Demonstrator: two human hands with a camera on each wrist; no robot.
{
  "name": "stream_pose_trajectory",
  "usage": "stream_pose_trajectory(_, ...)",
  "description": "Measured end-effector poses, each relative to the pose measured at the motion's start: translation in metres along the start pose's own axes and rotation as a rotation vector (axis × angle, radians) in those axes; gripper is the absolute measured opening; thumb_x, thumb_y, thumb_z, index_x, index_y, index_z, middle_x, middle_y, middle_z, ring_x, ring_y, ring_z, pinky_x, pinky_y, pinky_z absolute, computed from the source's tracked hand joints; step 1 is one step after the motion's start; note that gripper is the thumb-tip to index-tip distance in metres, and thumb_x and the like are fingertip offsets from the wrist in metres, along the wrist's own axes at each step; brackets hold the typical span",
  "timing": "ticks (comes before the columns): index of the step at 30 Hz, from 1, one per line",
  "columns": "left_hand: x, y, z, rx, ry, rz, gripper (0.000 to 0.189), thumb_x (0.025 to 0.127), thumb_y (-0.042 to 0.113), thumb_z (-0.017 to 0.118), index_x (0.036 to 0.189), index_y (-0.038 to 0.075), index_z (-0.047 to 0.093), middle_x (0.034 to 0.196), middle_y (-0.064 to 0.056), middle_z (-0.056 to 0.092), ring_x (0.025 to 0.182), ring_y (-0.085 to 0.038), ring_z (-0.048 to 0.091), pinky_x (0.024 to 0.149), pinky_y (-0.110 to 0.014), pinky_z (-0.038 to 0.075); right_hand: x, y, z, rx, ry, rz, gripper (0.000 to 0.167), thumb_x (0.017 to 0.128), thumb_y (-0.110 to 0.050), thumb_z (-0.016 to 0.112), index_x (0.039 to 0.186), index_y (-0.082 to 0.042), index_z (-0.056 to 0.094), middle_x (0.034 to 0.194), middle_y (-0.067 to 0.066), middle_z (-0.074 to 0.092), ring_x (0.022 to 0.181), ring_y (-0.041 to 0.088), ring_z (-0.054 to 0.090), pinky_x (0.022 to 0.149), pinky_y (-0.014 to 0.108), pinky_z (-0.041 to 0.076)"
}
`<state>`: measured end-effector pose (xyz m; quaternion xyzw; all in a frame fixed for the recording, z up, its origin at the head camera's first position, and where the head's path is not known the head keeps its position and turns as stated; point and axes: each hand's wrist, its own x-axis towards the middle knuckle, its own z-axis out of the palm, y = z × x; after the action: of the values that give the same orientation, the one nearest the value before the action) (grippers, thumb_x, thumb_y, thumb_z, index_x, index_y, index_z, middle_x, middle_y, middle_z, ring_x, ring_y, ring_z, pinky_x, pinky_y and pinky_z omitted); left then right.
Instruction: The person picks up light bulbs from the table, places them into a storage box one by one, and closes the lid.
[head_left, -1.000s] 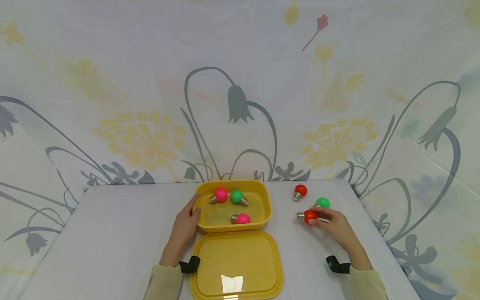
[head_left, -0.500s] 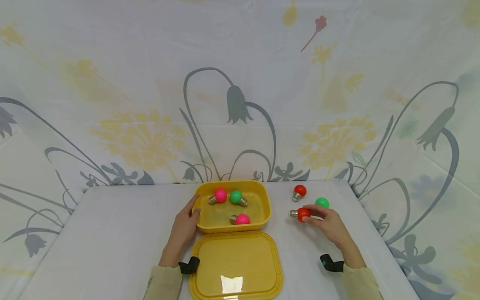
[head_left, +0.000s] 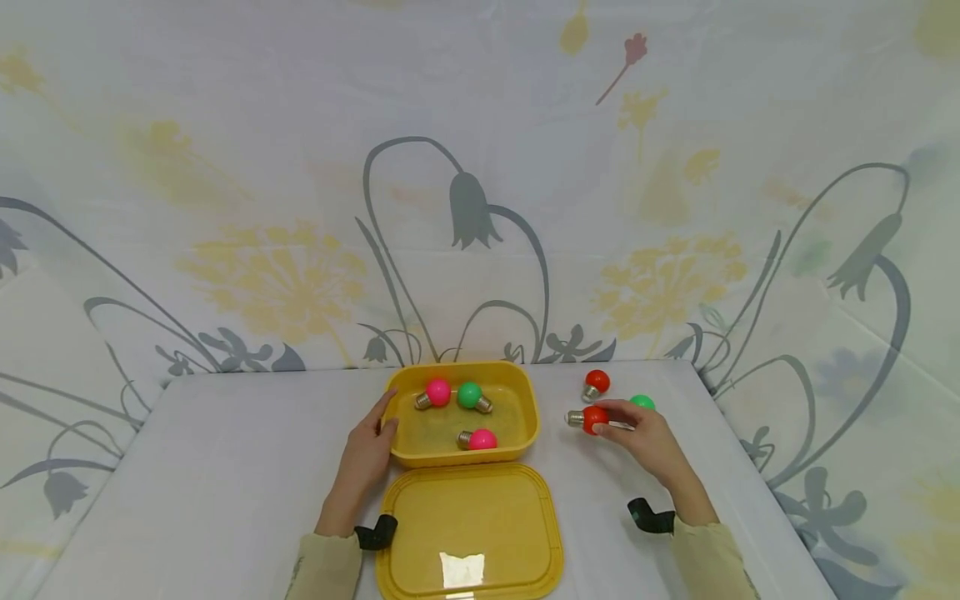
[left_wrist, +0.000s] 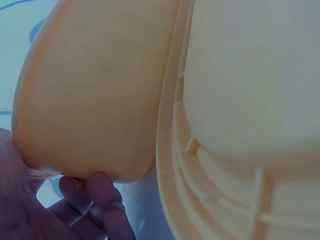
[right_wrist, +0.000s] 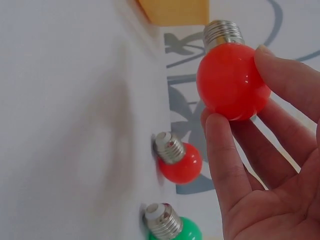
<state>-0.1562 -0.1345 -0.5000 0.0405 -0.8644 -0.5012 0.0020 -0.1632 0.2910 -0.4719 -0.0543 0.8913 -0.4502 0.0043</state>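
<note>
A red light bulb (head_left: pixel 596 419) is held in my right hand (head_left: pixel 647 442), with thumb and fingers round its globe. Its metal screw base (right_wrist: pixel 223 33) points away from the palm, and the bulb hangs above the white table. My left hand (head_left: pixel 367 454) holds the left end of a yellow plastic box (head_left: pixel 531 417). In the left wrist view, curled fingers (left_wrist: pixel 102 192) lie against the box's outer wall. Inside the box lie two pink bulbs (head_left: pixel 438 392) and a green bulb (head_left: pixel 469 395).
Another red bulb (head_left: pixel 597 382) lies on the table right of the box. A green bulb (head_left: pixel 642 402) lies beyond my right hand, partly covered by it. The yellow lid (head_left: pixel 471 529) rests flat in front of the box. A patterned cloth (head_left: pixel 300 167) hangs behind the table.
My right hand has moved left with the red bulb, nearer the box. The left hand keeps its place at the box's end.
</note>
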Motion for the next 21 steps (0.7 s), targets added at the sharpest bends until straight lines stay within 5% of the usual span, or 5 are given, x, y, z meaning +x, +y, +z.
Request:
stream_pose_trajectory(11,0.001,0.000,0.000,0.005,0.000,0.000,0.052,0.104,0.019,0.048,0.155,0.019,0.039,0.155,-0.018,0.038,0.142,-0.038,0.034,0.114,-0.053,0.028,0.009,-0.013,0.004,0.074,-0.025,-0.023,0.044,0.088,-0.023,0.077,0.126,-0.004,0.066,0.119,0.011,0.068,0.116,0.035,0.061,0.087,0.031,0.055)
stream_pose_trajectory(21,0.001,-0.001,0.001,-0.004,-0.003,-0.017,0.052,0.104,0.019,0.048,0.155,0.021,0.038,0.156,-0.016,0.037,0.143,-0.036,0.032,0.114,-0.053,0.027,0.017,-0.022,0.008,0.060,-0.024,-0.029,0.046,0.088,-0.026,0.078,0.128,-0.006,0.066,0.121,0.013,0.067,0.118,0.036,0.059,0.091,0.041,0.055)
